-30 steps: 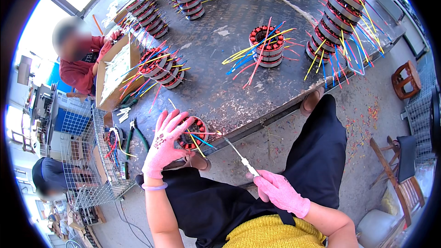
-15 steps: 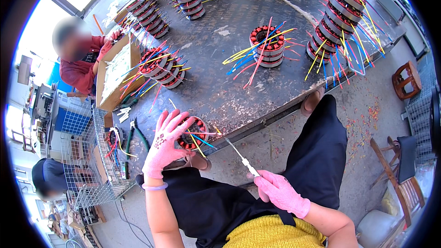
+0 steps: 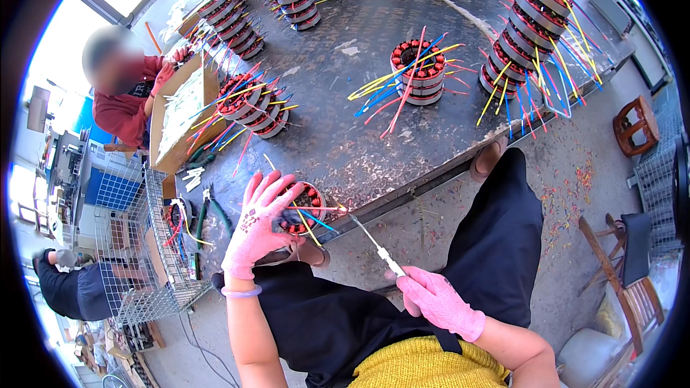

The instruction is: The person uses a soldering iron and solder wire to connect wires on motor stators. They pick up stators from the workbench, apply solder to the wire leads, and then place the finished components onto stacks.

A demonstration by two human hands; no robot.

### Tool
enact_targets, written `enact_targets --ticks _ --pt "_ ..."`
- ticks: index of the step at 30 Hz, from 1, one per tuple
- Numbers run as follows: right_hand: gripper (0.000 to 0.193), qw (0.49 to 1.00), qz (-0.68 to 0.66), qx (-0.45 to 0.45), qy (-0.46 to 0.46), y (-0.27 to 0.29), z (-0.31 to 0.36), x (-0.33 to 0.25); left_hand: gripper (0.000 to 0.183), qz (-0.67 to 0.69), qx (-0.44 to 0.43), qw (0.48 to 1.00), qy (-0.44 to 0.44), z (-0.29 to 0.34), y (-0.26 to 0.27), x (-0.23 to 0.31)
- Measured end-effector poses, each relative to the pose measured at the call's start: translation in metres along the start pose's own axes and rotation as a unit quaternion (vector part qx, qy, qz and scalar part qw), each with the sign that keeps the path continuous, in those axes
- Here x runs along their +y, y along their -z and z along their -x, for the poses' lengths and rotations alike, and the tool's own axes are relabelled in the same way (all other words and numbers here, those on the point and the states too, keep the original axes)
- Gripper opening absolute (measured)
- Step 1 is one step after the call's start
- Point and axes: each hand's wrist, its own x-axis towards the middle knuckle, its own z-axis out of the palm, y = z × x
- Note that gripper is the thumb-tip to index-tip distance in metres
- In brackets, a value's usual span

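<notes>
Close to the near edge of the dark table [image 3: 345, 151], a red-wound ring [image 3: 315, 195] sits just to the right of the left hand [image 3: 257, 226], its opening facing upward. That hand is the nearer one: its gloved fingers spread over the ring's left side, though whether they grip it cannot be told. A pinkish-red wire [image 3: 323, 208] runs out across the ring, its long axis pointing rightward. Well apart from the left, the right hand [image 3: 440, 300] is closed around the white handle of a slim tool [image 3: 387, 257], whose metal shaft slants up and leftward. Its tip stands beside the wire's outer end; contact is too small to make out.
</notes>
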Motion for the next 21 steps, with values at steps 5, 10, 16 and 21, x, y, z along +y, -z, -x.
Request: enact_targets --ticks 5,10,16,21 --pt "0.035 1.000 -0.010 0.008 -0.014 -0.0012 -0.0004 -0.0022 0.097 0.000 -0.002 1.000 -0.003 0.0003 -0.0005 -0.0022" --pt "0.036 1.000 -0.004 0.002 -0.006 -0.0014 0.0002 -0.0025 0.096 0.011 -0.002 1.000 -0.001 0.0007 -0.0006 -0.0013" --pt "0.036 1.000 0.013 0.003 -0.003 -0.0018 0.0014 -0.0070 0.096 0.010 -0.005 1.000 0.002 0.0008 0.0001 -0.0011" --pt "0.035 1.000 0.011 0.006 0.004 -0.0016 0.0002 -0.0053 0.096 0.011 -0.007 1.000 0.004 0.0004 0.0007 -0.0009"
